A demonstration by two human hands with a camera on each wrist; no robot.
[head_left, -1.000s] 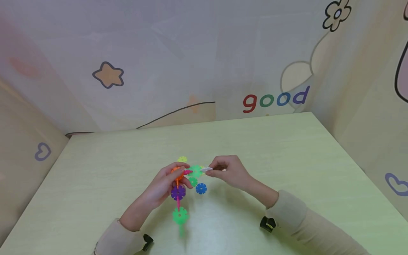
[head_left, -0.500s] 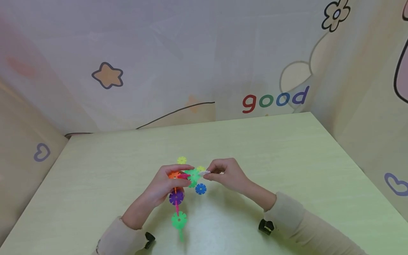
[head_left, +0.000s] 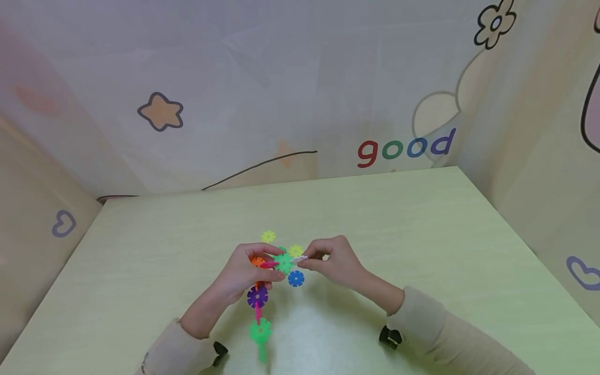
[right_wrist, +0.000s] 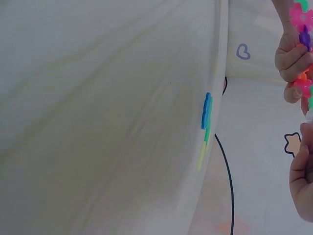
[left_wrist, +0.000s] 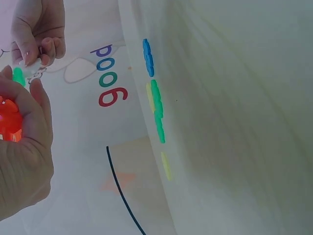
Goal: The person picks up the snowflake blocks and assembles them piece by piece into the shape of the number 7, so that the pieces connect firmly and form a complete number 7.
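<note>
My left hand [head_left: 239, 275] grips a chain of slotted snowflake discs, its thumb and fingers around the upper green disc [head_left: 283, 264]. Joined along the chain are a pink disc [head_left: 268, 265], an orange disc [head_left: 258, 261], a purple disc [head_left: 257, 297], and a lower green disc [head_left: 260, 330] that hangs toward me. Between thumb and forefinger, my right hand [head_left: 338, 263] pinches a white disc [head_left: 300, 259], edge-on at the right rim of the upper green one. In the left wrist view, the orange disc [left_wrist: 10, 120] sits inside the left hand's curl.
Loose discs lie on the table [head_left: 398, 219] beyond and below the hands: a yellow disc [head_left: 269, 236], another yellow disc [head_left: 296, 251] and a blue disc [head_left: 296, 278]. Green discs [left_wrist: 157, 105] lie among them, mostly hidden in the head view. A printed backdrop [head_left: 234, 104] stands behind the table.
My left hand's hold has shifted from the orange disc toward the upper green disc, and the chain has come slightly nearer me. The right hand has moved a little left and down with the white disc.
</note>
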